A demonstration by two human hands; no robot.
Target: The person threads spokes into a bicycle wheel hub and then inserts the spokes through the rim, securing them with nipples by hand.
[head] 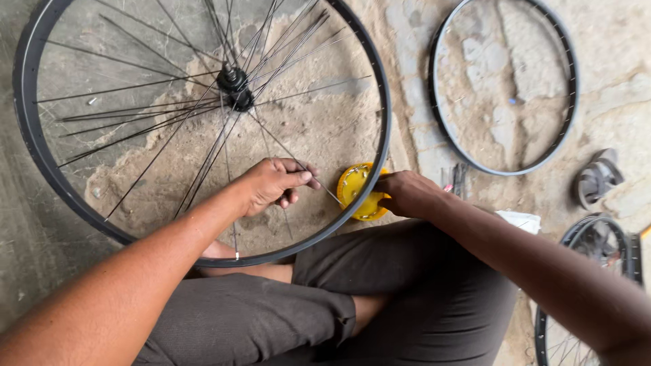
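A single head-worn camera looks steeply down from close above the seated person's lap, facing the floor [420, 81] ahead, with both forearms entering from the bottom edge.

Lying just right of the round yellow plastic container [361, 192], partly hidden behind a forearm: a small crumpled white packet [521, 220].

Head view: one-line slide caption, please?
Left hand pinches a spoke of the bicycle wheel; right hand touches a yellow dish.

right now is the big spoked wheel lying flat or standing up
Lying roughly flat: the wheel rests across the person's lap and the ground, hub facing up.
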